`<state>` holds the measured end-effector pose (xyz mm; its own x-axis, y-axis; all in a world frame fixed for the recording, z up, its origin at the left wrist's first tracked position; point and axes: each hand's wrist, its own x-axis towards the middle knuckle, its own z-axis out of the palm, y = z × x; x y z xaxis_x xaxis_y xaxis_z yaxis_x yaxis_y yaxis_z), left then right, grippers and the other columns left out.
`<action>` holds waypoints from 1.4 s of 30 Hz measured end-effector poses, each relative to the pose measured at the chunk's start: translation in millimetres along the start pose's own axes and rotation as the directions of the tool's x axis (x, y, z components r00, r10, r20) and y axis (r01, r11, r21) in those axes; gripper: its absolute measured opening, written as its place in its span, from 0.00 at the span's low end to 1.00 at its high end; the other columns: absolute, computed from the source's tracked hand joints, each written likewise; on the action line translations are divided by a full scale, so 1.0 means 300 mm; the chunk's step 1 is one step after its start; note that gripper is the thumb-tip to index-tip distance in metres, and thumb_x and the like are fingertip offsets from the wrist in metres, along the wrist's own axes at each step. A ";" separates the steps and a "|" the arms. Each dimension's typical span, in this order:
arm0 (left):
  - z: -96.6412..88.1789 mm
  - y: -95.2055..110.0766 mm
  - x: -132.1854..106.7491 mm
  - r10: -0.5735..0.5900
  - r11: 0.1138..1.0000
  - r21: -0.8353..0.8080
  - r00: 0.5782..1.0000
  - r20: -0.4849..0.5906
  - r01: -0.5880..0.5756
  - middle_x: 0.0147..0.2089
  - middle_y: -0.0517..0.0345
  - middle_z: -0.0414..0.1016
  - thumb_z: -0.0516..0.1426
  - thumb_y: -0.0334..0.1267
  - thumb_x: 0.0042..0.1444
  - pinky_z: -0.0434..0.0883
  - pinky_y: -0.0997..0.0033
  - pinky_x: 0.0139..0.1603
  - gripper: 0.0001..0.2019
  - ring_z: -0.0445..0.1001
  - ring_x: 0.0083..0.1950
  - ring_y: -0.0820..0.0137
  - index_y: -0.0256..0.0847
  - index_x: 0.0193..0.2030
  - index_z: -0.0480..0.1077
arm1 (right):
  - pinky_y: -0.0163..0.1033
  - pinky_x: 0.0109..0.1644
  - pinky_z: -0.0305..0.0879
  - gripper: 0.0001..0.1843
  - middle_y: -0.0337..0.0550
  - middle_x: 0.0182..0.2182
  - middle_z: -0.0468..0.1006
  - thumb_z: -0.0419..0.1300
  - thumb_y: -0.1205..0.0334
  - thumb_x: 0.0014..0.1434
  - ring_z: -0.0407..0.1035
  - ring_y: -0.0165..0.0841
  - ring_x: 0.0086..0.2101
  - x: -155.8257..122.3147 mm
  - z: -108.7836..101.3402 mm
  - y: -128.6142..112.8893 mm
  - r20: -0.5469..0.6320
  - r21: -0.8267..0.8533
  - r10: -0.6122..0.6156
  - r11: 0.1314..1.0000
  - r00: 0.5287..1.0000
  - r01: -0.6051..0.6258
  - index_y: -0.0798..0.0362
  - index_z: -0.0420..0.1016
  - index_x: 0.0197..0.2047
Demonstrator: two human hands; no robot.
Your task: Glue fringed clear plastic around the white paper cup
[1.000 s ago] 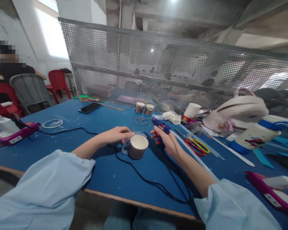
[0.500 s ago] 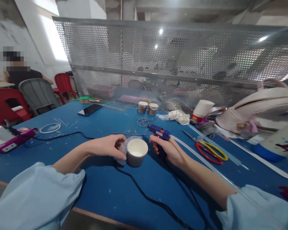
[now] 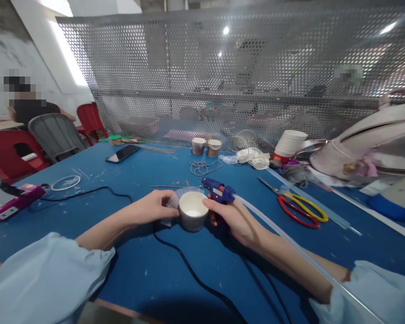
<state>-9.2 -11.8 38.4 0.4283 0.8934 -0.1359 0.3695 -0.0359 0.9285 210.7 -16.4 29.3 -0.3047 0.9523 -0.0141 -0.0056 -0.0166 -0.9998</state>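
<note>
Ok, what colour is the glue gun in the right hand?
Blue glue gun, small red spot on its side, gripped by the right hand. Head view shows it best.

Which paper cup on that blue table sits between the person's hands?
The open cup nearest the camera, between the left hand and the right hand with the glue gun. Two small cups and the white stack stand back by the mesh.

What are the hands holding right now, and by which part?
The right hand grips the blue hot glue gun by its handle. The left hand holds the clear pleated plastic piece by its near edge, beside the small paper cup.
</note>
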 end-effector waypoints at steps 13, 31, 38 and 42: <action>-0.058 0.139 -0.013 -0.023 0.982 -0.188 0.994 -0.104 0.003 0.25 0.65 0.70 0.59 0.33 0.50 0.65 0.74 0.28 0.18 0.72 0.28 0.73 0.41 0.49 0.64 | 0.35 0.25 0.57 0.08 0.34 0.18 0.66 0.59 0.58 0.53 0.61 0.29 0.20 0.035 -0.063 -0.091 -0.060 -0.193 -0.158 0.971 0.986 0.144 0.53 0.67 0.27; -0.089 0.105 0.110 0.084 0.974 -0.200 0.990 -0.114 -0.106 0.22 0.59 0.69 0.49 0.29 0.37 0.63 0.72 0.30 0.10 0.68 0.25 0.73 0.37 0.25 0.70 | 0.35 0.25 0.59 0.06 0.33 0.20 0.69 0.58 0.58 0.55 0.64 0.29 0.21 -0.013 -0.096 -0.120 -0.016 -0.479 -0.160 0.868 0.987 0.133 0.49 0.65 0.33; -0.056 0.111 0.083 0.041 0.998 -0.041 0.994 -0.103 -0.045 0.31 0.60 0.70 0.56 0.41 0.49 0.63 0.74 0.28 0.10 0.67 0.32 0.72 0.39 0.37 0.70 | 0.36 0.27 0.61 0.07 0.33 0.22 0.70 0.59 0.57 0.55 0.64 0.30 0.22 0.009 -0.094 -0.108 0.001 -0.499 -0.156 0.856 0.988 0.136 0.50 0.66 0.33; -0.009 0.123 0.069 -0.055 0.996 0.064 0.994 -0.090 0.061 0.26 0.64 0.64 0.58 0.47 0.51 0.57 0.75 0.24 0.14 0.61 0.26 0.75 0.40 0.38 0.70 | 0.37 0.30 0.60 0.10 0.36 0.25 0.71 0.59 0.53 0.55 0.64 0.31 0.25 0.026 -0.075 -0.086 0.001 -0.502 -0.179 0.851 0.984 0.156 0.51 0.67 0.34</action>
<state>11.2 6.6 70.9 0.3313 0.9307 -0.1552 0.4470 -0.0100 0.8945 230.0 -1.7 54.7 -0.2996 0.9396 0.1655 0.4257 0.2869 -0.8582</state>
